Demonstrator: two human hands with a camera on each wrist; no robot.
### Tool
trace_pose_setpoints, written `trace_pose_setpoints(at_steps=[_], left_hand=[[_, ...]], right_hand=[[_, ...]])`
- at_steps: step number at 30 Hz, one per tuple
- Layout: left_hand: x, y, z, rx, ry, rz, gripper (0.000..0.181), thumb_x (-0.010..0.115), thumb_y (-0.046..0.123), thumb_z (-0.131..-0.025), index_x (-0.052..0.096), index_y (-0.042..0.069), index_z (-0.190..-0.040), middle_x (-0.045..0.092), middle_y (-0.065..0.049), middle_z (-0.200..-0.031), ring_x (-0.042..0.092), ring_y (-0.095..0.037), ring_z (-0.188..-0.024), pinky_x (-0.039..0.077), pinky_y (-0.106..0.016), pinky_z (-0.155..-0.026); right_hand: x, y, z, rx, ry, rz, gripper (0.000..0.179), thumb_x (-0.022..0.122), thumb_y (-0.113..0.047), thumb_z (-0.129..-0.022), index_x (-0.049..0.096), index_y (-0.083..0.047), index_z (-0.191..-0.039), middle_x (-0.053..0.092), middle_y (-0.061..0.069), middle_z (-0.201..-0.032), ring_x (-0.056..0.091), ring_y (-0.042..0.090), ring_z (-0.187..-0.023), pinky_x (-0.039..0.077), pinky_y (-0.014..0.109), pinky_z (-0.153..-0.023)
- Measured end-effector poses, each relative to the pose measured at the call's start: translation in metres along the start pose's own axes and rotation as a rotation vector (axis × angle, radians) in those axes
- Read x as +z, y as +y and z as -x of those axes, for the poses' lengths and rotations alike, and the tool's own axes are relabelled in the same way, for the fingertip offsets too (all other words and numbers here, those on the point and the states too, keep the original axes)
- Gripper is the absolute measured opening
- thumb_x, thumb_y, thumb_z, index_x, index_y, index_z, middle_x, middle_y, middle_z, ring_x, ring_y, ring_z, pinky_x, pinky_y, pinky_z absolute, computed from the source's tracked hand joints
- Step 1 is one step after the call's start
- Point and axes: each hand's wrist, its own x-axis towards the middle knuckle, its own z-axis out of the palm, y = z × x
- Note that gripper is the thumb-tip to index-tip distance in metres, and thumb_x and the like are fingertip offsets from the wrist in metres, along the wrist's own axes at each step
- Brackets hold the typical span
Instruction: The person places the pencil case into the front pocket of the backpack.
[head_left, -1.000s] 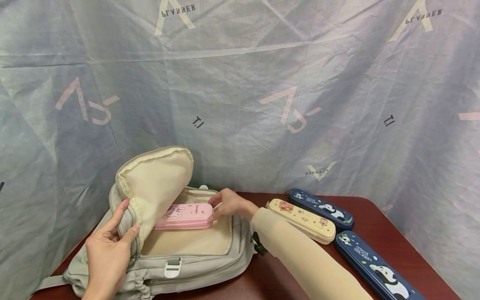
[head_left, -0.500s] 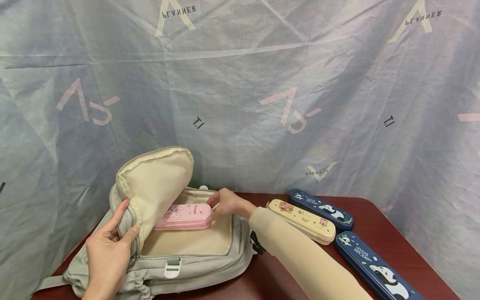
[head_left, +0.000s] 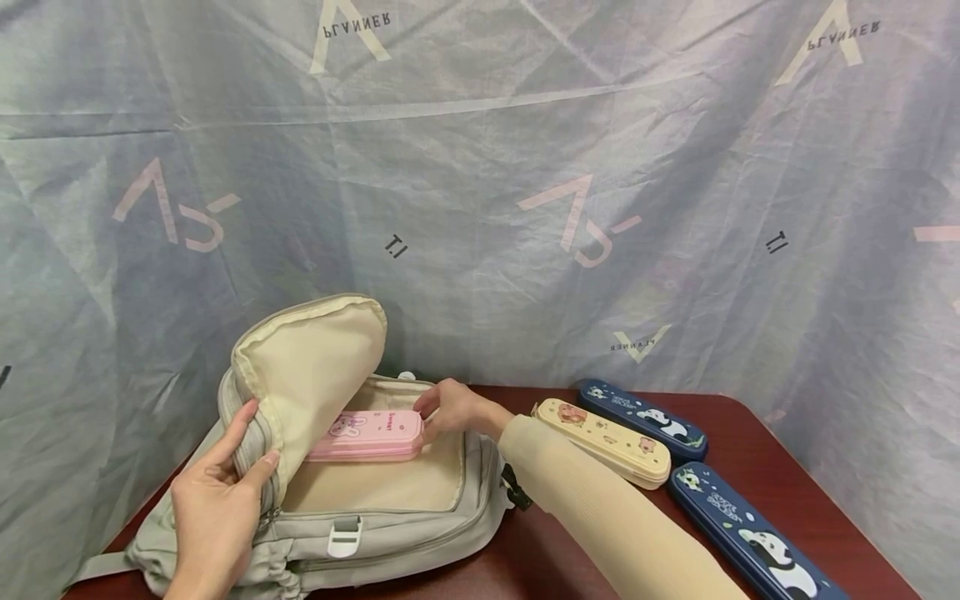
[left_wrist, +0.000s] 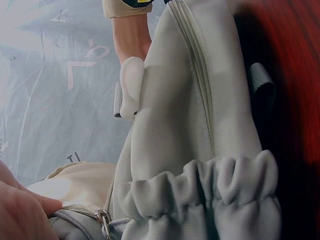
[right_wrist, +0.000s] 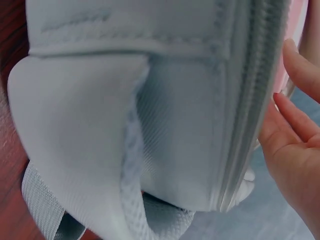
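Note:
A pale grey backpack (head_left: 420, 533) lies on the table with its cream-lined front flap (head_left: 315, 350) raised. My left hand (head_left: 217, 500) pinches the flap's zipped edge between thumb and fingers. Inside the opening lies a pink pencil case (head_left: 375, 435) printed with a bunny and the word "Sweet"; its left end is hidden behind the flap. At the case's right end my right hand (head_left: 453, 408) holds it with thumb and fingers. In the right wrist view, the hand (right_wrist: 295, 150) reaches over the zipped edge, and only a strip of the pink case (right_wrist: 295, 30) shows.
Right of the backpack, a cream pencil case (head_left: 607, 442) with bear prints lies on the dark red table (head_left: 555, 558). Two navy panda pencil cases (head_left: 645, 417) lie beside it, one behind and one in front. A grey printed curtain (head_left: 480, 208) hangs behind the table.
The pink pencil case has shifted very slightly left, and the right hand with it. The left hand keeps its hold on the flap.

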Motion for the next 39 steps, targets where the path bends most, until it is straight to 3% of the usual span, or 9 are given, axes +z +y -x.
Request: trace_pose_setpoints(at_steps=[9,18,24,27,31,32,34,38,39], left_hand=[[0.001,-0.001,-0.002,-0.009,0.016,0.076,0.068,0.07,-0.022,-0.087,0.067,0.016,-0.144,0.061,-0.008,-0.137,0.036,-0.007,-0.148,0.035,-0.012,-0.109],[0.002,-0.002,0.0,-0.004,0.042,0.158,0.068,0.069,-0.025,-0.086,0.069,0.014,-0.141,0.068,0.0,-0.13,0.036,-0.006,-0.147,0.035,-0.013,-0.109],[0.004,-0.001,0.001,0.003,0.041,0.192,0.067,0.068,-0.025,-0.086,0.069,0.012,-0.141,0.062,-0.004,-0.141,0.034,-0.008,-0.15,0.032,-0.014,-0.112],[0.004,0.0,0.0,-0.01,0.064,0.135,0.067,0.07,-0.023,-0.086,0.07,0.016,-0.141,0.077,-0.017,-0.104,0.065,-0.003,-0.099,0.045,-0.009,-0.089],[0.003,-0.001,-0.001,-0.026,0.069,0.093,0.066,0.071,-0.02,-0.088,0.07,0.019,-0.141,0.077,-0.017,-0.103,0.064,-0.001,-0.1,0.045,-0.008,-0.085],[0.003,-0.001,-0.001,-0.028,0.069,0.087,0.066,0.071,-0.02,-0.088,0.07,0.02,-0.141,0.074,-0.013,-0.117,0.062,-0.002,-0.103,0.044,-0.008,-0.088],[0.003,-0.002,0.0,-0.024,0.056,0.096,0.066,0.07,-0.02,-0.089,0.069,0.02,-0.142,0.06,-0.006,-0.141,0.041,-0.004,-0.144,0.035,-0.009,-0.106],[0.004,-0.002,0.0,-0.02,0.05,0.114,0.067,0.069,-0.021,-0.088,0.069,0.018,-0.142,0.061,-0.005,-0.14,0.041,-0.006,-0.145,0.032,-0.011,-0.11],[0.004,-0.003,0.0,-0.017,0.041,0.132,0.067,0.069,-0.022,-0.088,0.069,0.017,-0.142,0.061,-0.005,-0.14,0.03,-0.008,-0.151,0.03,-0.013,-0.112]], right_hand=[[-0.023,-0.004,0.038,-0.098,-0.025,0.052,0.052,0.089,-0.001,-0.082,0.071,0.003,-0.13,0.073,0.021,-0.122,0.075,0.023,-0.098,0.059,0.03,-0.083],[-0.04,0.006,0.116,-0.22,0.018,0.111,0.047,0.091,-0.006,-0.082,0.074,0.002,-0.125,0.075,0.015,-0.115,0.076,0.024,-0.091,0.058,0.026,-0.074],[-0.05,0.025,0.173,-0.207,0.099,0.15,0.044,0.09,-0.012,-0.084,0.074,0.001,-0.123,0.077,0.004,-0.104,0.072,0.015,-0.085,0.057,0.028,-0.075],[-0.055,0.036,0.2,-0.2,0.16,0.167,0.042,0.09,-0.016,-0.084,0.075,-0.004,-0.121,0.075,-0.002,-0.106,0.071,0.016,-0.089,0.058,0.03,-0.077],[-0.064,0.05,0.236,-0.149,0.212,0.177,0.04,0.09,-0.024,-0.085,0.076,-0.011,-0.121,0.073,-0.006,-0.111,0.069,0.017,-0.092,0.057,0.032,-0.078],[-0.066,0.053,0.244,-0.126,0.218,0.176,0.04,0.09,-0.026,-0.086,0.076,-0.012,-0.121,0.073,-0.006,-0.112,0.068,0.016,-0.092,0.057,0.032,-0.078],[-0.07,0.06,0.261,-0.069,0.225,0.179,0.042,0.089,-0.029,-0.087,0.076,-0.014,-0.123,0.072,-0.007,-0.112,0.066,0.015,-0.091,0.056,0.032,-0.077],[-0.077,0.078,0.294,0.032,0.24,0.185,0.046,0.089,-0.032,-0.087,0.074,-0.013,-0.126,0.071,-0.006,-0.112,0.062,0.013,-0.089,0.055,0.029,-0.072],[-0.078,0.083,0.302,0.049,0.249,0.194,0.047,0.089,-0.033,-0.087,0.074,-0.013,-0.127,0.07,-0.005,-0.11,0.061,0.012,-0.088,0.054,0.029,-0.07]])
